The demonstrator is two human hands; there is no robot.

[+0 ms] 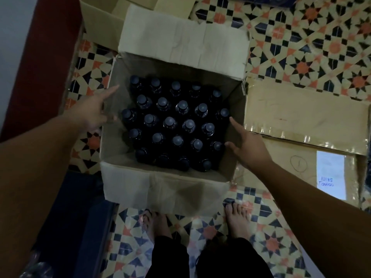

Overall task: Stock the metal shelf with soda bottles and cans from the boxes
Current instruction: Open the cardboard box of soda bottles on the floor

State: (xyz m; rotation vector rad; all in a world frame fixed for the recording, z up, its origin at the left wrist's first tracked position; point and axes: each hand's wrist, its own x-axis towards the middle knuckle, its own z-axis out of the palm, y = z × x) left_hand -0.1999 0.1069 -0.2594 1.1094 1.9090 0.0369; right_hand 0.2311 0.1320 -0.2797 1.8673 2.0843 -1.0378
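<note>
An open cardboard box (115,149) stands on the patterned floor right in front of my feet. Inside it stand several dark soda bottles (169,123) with dark caps, packed upright in rows. My left hand (93,112) reaches over the box's left wall with fingers spread, holding nothing. My right hand (248,145) hovers at the box's right inner wall, fingers spread beside the bottles at the right edge, also holding nothing. The metal shelf is out of view.
A closed taped box (305,121) with a white label (331,174) lies to the right. Another open box (104,19) sits behind at top left. A dark red wall edge (40,57) runs along the left. My bare feet (236,221) stand on the tiles.
</note>
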